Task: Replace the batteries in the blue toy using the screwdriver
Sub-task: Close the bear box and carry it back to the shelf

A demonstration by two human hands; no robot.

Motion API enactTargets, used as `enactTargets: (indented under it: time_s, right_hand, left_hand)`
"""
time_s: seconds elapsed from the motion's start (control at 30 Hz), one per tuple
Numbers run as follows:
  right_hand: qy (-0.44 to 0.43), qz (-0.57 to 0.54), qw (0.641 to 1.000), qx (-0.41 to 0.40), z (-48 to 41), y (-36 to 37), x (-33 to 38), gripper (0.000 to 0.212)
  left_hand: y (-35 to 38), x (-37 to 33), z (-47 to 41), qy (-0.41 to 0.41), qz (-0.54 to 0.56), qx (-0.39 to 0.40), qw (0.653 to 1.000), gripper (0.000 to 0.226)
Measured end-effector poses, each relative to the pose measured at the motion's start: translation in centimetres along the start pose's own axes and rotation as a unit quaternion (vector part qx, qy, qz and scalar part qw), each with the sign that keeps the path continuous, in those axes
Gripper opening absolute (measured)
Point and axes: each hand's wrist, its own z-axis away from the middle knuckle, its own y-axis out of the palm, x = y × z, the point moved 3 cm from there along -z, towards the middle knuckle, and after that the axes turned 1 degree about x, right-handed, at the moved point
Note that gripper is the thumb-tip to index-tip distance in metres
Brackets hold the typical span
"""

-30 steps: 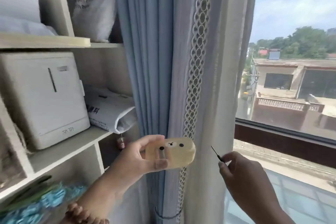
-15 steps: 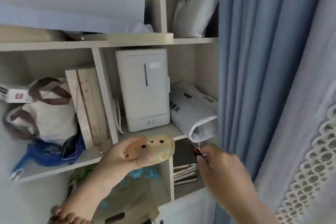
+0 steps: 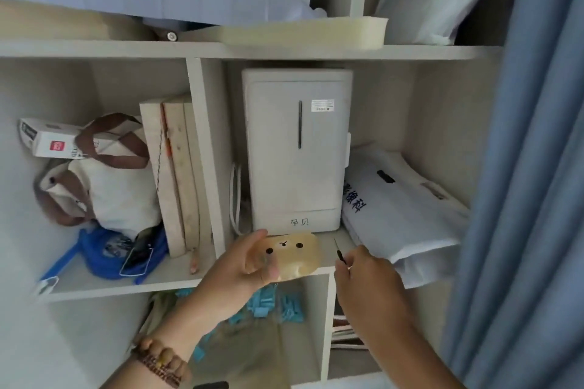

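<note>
Nearest you, the bracelet [image 3: 161, 363] on your wrist, and up from it your left grip [image 3: 240, 268]: thumb over the top, fingers curled underneath, holding the toy [image 3: 290, 254]. It reads tan here, bear face toward you, not blue, so treat the colour as unsettled.

The big change: your head has swung off the window and onto the shelves. Both hands now sit in front of the shelf [image 3: 110, 289] edge instead of against the fabric. For the job, that looks like carrying rather than working. No screw or battery cover shows on this face.

Your right grip [image 3: 366, 281] is closed narrow, pinching the screwdriver [image 3: 338, 251]. Only its thin dark shaft shows, pointing up, just beside the toy's right edge and not touching it.

Next, I'd judge, you turn the toy over to find the cover before that tip goes anywhere.

Behind the toy stands a white box [image 3: 297, 151], with a white bag [image 3: 404, 205] to its right and the blue curtain [image 3: 537, 167] at the right edge.
</note>
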Motion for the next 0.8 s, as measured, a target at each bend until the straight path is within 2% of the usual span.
enactTargets:
  time_s: [0.1, 0.17, 0.27, 0.33, 0.43, 0.5, 0.6, 0.77, 0.8]
  right_hand:
    - [-0.022, 0.011, 1.0, 0.01, -1.8, 1.5, -0.2, 0.025]
    - [-0.044, 0.031, 0.998, 0.01, -2.3, 2.4, 0.2, 0.017]
    - [-0.056, 0.058, 0.997, 0.004, -2.7, 3.9, 0.2, 0.039]
    - [-0.039, 0.053, 0.998, -0.005, -2.8, 4.7, 0.4, 0.044]
    - [-0.05, 0.081, 0.994, 0.058, -3.1, 5.3, 0.6, 0.026]
    - [-0.041, 0.094, 0.994, 0.04, -3.7, 5.1, 0.8, 0.011]
    - [-0.028, 0.097, 0.995, 0.023, -4.7, 5.4, 0.1, 0.022]
    - [-0.034, 0.092, 0.995, 0.034, -5.5, 6.1, -0.3, 0.002]
    - [-0.033, 0.094, 0.994, 0.038, -5.5, 5.9, -0.2, 0.004]
  left_hand:
    - [0.4, 0.5, -0.9, -0.031, -0.013, -0.015, 0.999, 0.07]
    - [0.6, 0.5, -1.5, -0.045, -0.036, -0.018, 0.998, 0.069]
    - [0.8, 1.1, -2.6, -0.057, -0.036, -0.023, 0.997, 0.067]
    - [1.0, 1.5, -2.8, -0.058, -0.032, -0.023, 0.998, 0.067]
    - [1.1, 1.7, -2.9, -0.058, -0.042, -0.017, 0.997, 0.065]
    - [0.9, 1.9, -3.0, -0.059, -0.061, -0.012, 0.996, 0.065]
    - [0.7, 2.0, -3.2, -0.048, -0.093, 0.003, 0.994, 0.065]
    - [0.7, 2.0, -3.4, -0.063, -0.095, 0.005, 0.994, 0.061]
    - [0.8, 1.9, -3.4, -0.062, -0.097, 0.003, 0.993, 0.06]
